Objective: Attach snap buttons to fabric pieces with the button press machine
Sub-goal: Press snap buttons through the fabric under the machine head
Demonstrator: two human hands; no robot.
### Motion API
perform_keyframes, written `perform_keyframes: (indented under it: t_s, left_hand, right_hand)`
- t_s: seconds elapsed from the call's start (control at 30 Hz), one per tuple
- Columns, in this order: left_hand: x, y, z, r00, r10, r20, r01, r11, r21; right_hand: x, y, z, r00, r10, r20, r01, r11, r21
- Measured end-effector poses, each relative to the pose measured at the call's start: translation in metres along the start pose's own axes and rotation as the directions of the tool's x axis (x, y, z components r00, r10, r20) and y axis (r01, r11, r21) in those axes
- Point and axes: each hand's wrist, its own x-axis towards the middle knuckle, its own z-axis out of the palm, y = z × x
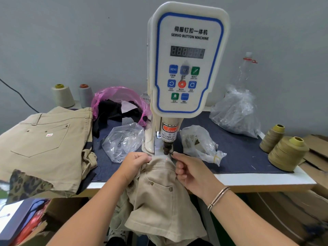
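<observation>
one beige garment (159, 197) under one button machine (186, 64), two hands' fingers (142, 158) pinching its edge

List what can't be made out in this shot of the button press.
- Lower die, head view: hidden under the khaki garment and behind the punch.
- Any snap in the right hand: its fingertips sit against the punch, too small to tell.
- Display digits: blurred, unreadable.
- Contents of the clear bags: glare and crumpled plastic obscure them.
- Left hand fingertips: tucked into the cloth.
</observation>
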Motion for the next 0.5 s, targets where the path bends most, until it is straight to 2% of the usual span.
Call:
perform_keyframes:
  t_s: [0.2,0.27,0.37,0.5]
  left_hand:
    - [-0.0032,-0.0026,0.0084,0.993,0.007,0.118,-0.027,0.985,0.170]
    - [-0.0035,-0.0025,0.0088,0.995,-0.006,0.102,-0.009,0.990,0.142]
    - [-0.0032,-0.0026,0.0055,0.996,-0.034,0.086,0.029,0.998,0.062]
    - [-0.0018,-0.0043,0.0051,0.996,-0.032,0.083,0.027,0.998,0.061]
  right_hand:
    - [0.0062,-0.0039,0.0041,0.989,0.147,0.012,-0.146,0.985,-0.090]
    - [0.0078,-0.0061,0.0053,0.985,0.175,0.009,-0.173,0.982,-0.079]
    - [0.0085,-0.0088,0.0064,0.973,0.229,0.031,-0.230,0.973,0.013]
    - [0.0099,-0.0097,0.0044,0.958,0.275,0.086,-0.285,0.948,0.143]
